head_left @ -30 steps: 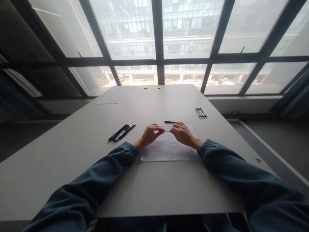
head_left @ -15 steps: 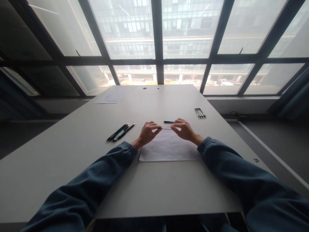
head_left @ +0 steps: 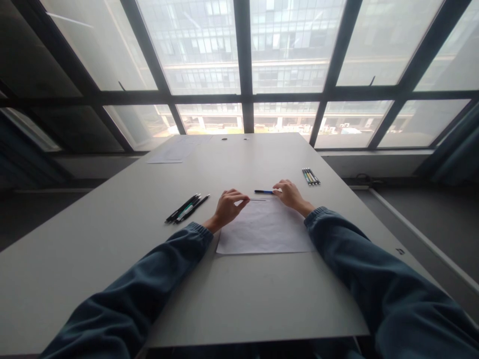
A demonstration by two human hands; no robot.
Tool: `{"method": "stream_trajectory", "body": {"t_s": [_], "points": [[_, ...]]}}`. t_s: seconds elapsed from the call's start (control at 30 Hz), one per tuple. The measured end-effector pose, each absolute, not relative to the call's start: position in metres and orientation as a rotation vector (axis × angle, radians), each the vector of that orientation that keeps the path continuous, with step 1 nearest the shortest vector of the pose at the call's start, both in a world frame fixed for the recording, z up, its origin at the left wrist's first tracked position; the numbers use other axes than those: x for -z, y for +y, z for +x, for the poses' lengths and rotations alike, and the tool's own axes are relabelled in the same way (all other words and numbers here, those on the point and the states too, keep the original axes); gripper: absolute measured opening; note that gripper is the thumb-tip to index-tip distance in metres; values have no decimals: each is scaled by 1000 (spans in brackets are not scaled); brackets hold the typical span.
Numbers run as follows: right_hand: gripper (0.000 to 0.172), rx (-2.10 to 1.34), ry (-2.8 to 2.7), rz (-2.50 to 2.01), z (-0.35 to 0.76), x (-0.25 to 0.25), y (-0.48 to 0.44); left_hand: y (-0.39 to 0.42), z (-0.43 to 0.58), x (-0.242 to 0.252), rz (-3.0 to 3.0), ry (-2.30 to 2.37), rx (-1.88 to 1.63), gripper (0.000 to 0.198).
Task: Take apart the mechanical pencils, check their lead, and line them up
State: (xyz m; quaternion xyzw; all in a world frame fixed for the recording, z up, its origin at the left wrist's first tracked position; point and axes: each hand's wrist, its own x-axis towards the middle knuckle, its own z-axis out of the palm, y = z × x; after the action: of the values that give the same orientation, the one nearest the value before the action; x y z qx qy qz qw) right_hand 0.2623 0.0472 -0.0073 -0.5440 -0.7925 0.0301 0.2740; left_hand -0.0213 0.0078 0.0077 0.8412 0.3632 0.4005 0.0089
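My left hand (head_left: 227, 205) has thumb and fingertips pinched on one end of a thin rod (head_left: 258, 200), which points rightward over the far part of the white paper (head_left: 265, 230). My right hand (head_left: 291, 194) is at the right end of the blue-and-black pen (head_left: 263, 191); I cannot tell whether those fingers are clamped on it. Loose pens (head_left: 187, 208) lie to my left.

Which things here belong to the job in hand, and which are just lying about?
Likely in the job:
thin rod, pinched in left hand
blue-and-black pen, at right hand
white sheet, under the rod

Likely lying about:
loose pens, left
pen row, right
papers, far left
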Motion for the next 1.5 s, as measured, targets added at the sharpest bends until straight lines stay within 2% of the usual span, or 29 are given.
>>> {"method": "stream_trajectory", "body": {"t_s": [0.27, 0.73, 1.5], "points": [[11, -58, -2168, -1525, 260, 6, 46, 11, -22, -3, 2602, 1132, -1261, 19], [11, -37, -1894, -1202, 284, 14, 16, 18, -33, -14, 2405, 1176, -1498, 16], [10, 7, -1978, -1114, 283, 13, -8, 10, -24, -8, 2555, 1179, -1382, 17]]}}
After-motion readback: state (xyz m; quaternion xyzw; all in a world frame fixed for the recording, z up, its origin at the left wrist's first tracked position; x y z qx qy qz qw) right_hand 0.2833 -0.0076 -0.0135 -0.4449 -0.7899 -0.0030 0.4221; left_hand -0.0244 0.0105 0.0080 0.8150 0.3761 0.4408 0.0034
